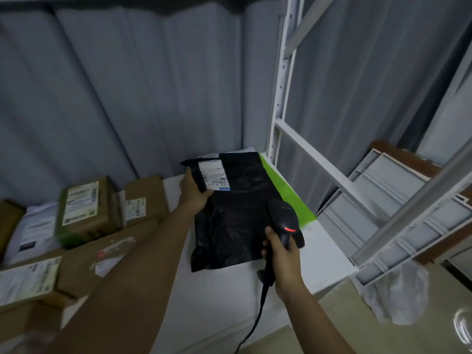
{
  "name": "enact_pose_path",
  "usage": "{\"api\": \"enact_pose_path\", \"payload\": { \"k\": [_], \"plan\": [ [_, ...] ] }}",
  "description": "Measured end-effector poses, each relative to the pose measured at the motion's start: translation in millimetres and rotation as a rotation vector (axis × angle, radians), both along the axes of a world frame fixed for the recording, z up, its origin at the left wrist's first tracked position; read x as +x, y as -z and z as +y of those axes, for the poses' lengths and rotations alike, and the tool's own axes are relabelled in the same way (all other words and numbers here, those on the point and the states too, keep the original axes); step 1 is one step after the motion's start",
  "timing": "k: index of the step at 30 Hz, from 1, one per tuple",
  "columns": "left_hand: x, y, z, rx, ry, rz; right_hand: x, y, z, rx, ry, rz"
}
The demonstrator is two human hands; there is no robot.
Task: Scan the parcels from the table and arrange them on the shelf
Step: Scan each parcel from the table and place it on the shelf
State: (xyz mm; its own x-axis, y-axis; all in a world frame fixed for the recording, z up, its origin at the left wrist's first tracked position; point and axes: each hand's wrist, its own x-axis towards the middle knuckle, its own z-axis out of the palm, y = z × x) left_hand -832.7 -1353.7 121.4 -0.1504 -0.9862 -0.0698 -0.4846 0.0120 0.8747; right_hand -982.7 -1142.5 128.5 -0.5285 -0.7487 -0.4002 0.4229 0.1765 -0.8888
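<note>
A black plastic mailer parcel (237, 215) lies on the white shelf board (224, 292), on top of a green parcel (288, 190). Its white shipping label (214, 175) faces up near the far left corner. My left hand (192, 191) grips the parcel's left edge beside the label. My right hand (282, 264) holds a black handheld barcode scanner (283, 221) by its handle, head over the parcel's near right part, with a red light glowing on it. The scanner's cable hangs down toward the floor.
Several brown cardboard boxes with labels (88, 208) and a white mailer (33, 231) crowd the shelf's left side. A white metal upright (281, 80) and brace stand at the right. Stacked grey panels (398, 200) lie beyond the shelf. A grey curtain hangs behind.
</note>
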Motion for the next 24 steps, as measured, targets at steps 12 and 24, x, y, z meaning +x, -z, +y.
{"api": "enact_pose_path", "payload": {
  "k": [12, 24],
  "plan": [
    [180.2, -78.1, 136.1, -0.174, -0.195, -0.117, 177.0, -41.3, -3.5, -0.057, -0.589, 0.059],
    [509.0, -116.2, 356.9, -0.207, -0.922, -0.352, 495.1, -99.2, 100.0, -0.082, -1.19, 0.009]
  ]
}}
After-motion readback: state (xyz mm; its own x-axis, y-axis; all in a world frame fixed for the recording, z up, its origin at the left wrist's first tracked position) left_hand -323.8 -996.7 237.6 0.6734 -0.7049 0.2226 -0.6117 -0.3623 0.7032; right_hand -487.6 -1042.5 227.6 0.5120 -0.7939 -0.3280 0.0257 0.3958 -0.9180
